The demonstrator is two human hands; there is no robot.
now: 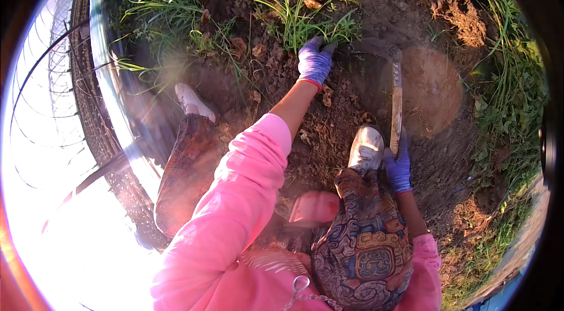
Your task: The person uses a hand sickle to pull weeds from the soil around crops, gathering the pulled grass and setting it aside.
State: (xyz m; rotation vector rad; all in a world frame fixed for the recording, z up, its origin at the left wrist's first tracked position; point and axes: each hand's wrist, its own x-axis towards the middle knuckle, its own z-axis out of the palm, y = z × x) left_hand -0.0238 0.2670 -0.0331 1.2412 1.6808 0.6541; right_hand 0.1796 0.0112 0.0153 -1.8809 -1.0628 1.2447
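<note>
My left hand [314, 62], in a purple knit glove with a red cuff, closes on the base of a green grass tuft [293, 15] rooted in dark soil. Its fingertips are partly hidden among the blades. My right hand [398, 171], gloved alike, grips the lower end of a short-handled hoe [397, 108]. The hoe has a worn wooden handle and a metal socket. Its head lies at the soil just right of the tuft, where the blade's edge is blurred and hard to make out.
My white shoes [367, 145] [192, 100] stand apart on the loose soil [326, 134]. A pink object [315, 207] lies between my legs. Bright translucent sheeting [119, 103] borders the left side. Thick grass [506, 99] grows along the right, near an uprooted clump [467, 22].
</note>
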